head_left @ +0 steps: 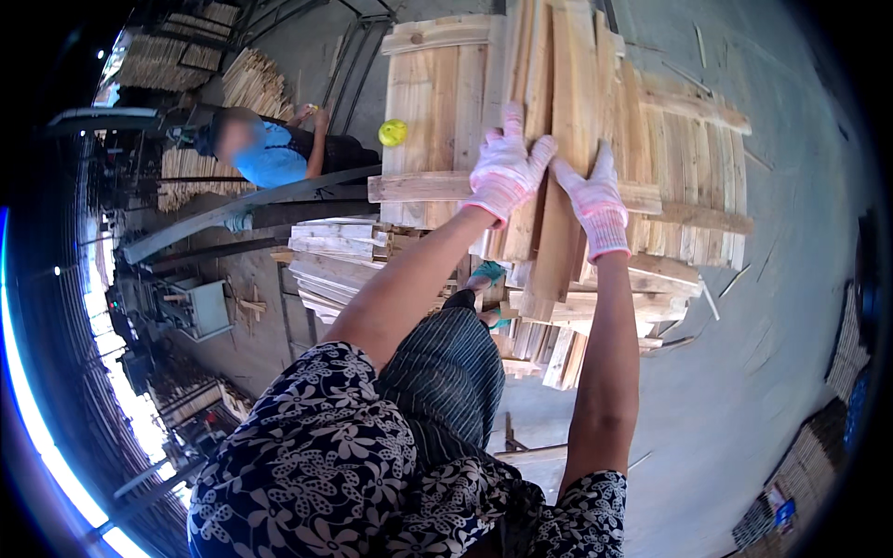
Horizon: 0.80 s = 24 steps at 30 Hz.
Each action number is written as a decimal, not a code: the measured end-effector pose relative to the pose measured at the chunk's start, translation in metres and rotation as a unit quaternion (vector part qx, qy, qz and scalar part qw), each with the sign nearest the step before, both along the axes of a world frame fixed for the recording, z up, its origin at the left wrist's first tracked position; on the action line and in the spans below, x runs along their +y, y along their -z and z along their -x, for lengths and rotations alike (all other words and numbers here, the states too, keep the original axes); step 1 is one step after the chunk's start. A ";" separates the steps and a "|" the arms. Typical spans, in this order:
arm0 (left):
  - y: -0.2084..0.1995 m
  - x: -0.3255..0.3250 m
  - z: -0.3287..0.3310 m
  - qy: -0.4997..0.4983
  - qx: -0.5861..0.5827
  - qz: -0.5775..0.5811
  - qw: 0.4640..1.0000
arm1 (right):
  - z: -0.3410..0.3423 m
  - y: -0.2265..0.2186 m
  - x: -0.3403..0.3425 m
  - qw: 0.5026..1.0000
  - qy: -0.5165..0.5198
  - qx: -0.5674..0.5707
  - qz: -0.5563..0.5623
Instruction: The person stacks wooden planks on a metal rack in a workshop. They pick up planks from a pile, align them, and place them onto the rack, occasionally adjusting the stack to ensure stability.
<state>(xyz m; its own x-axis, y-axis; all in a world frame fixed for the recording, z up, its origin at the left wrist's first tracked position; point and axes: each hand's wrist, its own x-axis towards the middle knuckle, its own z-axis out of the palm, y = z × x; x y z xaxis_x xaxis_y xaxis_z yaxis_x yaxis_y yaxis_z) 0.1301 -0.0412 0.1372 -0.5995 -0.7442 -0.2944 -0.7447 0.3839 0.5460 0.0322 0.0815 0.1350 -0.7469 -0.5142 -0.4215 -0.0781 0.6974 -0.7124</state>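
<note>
Both my hands wear pale, pink-tinged work gloves and rest on a loose bundle of long wooden planks point(569, 102) that runs away from me. My left hand point(510, 169) lies on the bundle's left part, fingers stretched forward and thumb spread to the right. Across from it, my right hand point(595, 193) touches the right part, its thumb pointing toward the left one and its fingers extended. The thumbs nearly meet over the middle planks. Beneath the bundle lie slatted wooden panels point(702, 172) with crosspieces. A yellow-green ball-like object point(393, 133) sits at the left panel's edge.
More boards are piled lower down, by my feet point(488, 274). A co-worker in a blue shirt point(279, 156) is at the left, near metal bars point(223, 212). Stacks of wood stand at the far left. Wood slivers lie on the grey floor point(791, 195) at the right.
</note>
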 end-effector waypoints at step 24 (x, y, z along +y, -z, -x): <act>-0.010 -0.008 -0.014 0.013 0.040 -0.023 0.999 | -0.025 -0.035 -0.027 0.977 0.012 0.189 -0.095</act>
<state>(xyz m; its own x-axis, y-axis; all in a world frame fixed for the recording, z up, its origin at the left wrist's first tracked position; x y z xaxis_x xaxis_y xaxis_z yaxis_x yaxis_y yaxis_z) 0.1440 -0.0489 0.1471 -0.6418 -0.7143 -0.2791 -0.6882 0.3759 0.6206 0.0568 0.0543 0.1702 -0.8787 -0.4338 -0.1991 -0.2922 0.8188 -0.4942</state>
